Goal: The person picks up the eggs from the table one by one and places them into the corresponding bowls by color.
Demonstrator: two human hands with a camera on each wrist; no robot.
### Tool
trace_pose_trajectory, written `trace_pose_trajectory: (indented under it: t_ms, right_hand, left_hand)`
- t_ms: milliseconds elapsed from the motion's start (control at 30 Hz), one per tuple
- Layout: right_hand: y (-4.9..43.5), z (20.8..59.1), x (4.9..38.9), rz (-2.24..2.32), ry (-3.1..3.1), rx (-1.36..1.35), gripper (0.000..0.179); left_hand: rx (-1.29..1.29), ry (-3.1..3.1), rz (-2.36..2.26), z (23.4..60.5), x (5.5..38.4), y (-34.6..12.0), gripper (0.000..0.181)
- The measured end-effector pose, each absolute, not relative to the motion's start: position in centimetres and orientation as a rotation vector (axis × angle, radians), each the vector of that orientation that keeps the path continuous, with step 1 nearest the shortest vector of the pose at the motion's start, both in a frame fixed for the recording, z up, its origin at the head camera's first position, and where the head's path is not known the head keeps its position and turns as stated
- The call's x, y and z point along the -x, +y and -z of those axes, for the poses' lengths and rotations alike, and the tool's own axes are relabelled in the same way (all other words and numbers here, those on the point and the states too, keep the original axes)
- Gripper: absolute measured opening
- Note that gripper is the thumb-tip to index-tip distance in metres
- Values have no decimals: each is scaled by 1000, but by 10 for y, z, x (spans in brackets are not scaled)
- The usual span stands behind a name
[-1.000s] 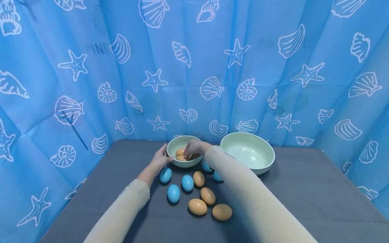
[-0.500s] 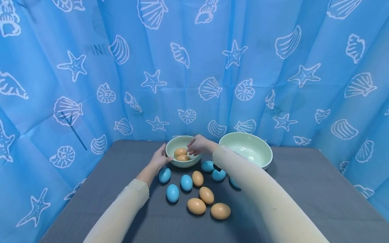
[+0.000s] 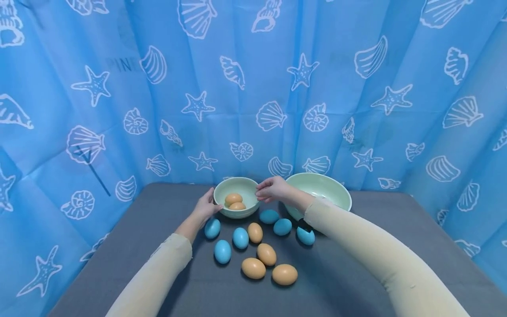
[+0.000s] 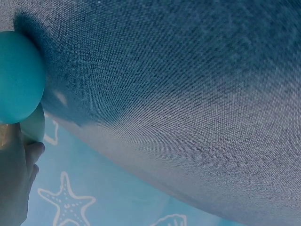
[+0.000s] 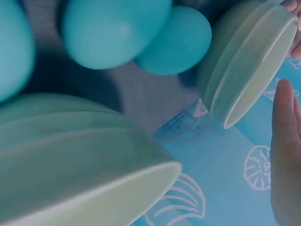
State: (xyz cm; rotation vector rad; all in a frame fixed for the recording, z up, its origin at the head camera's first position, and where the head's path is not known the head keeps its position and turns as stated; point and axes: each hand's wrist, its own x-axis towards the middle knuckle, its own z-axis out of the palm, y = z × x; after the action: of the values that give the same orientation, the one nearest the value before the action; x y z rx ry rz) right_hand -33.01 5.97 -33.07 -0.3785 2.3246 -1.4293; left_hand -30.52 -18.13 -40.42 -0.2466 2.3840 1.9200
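In the head view a small pale green bowl (image 3: 237,214) stands at the back of the table with two brown eggs (image 3: 233,198) inside. My left hand (image 3: 205,208) holds its left side, thumb at the near rim. Close to that wrist lies a blue egg (image 3: 212,229), large in the left wrist view. My right hand (image 3: 275,190) is just beside the bowl's right rim, between it and a larger green bowl (image 3: 345,210). Its fingers (image 5: 283,113) look straight and hold nothing in the right wrist view. The right forearm covers part of the larger bowl.
Several blue eggs (image 3: 282,226) and brown eggs (image 3: 253,268) lie on the grey tablecloth (image 3: 356,273) in front of the bowls, some between the forearms. A blue curtain (image 3: 245,101) with white shell prints hangs behind the table.
My right hand has let go of a brown egg in the small bowl and moved out past its right rim. The left hand stays at the bowl. The view has shifted slightly.
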Motion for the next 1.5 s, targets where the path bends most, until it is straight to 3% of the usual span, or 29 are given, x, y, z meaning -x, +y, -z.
trace_pose_trajectory:
  t_ms: [700, 1167, 1500]
  right_hand:
    - [118, 350, 281, 1438, 2143, 740, 42]
    - [165, 365, 260, 1273, 1939, 852, 66]
    - [174, 386, 247, 1268, 1833, 843, 67]
  left_hand:
    - [230, 2419, -1864, 401, 305, -185, 79]
    - [239, 2421, -1852, 402, 305, -181, 79]
    - [240, 2419, -1841, 403, 303, -183, 78]
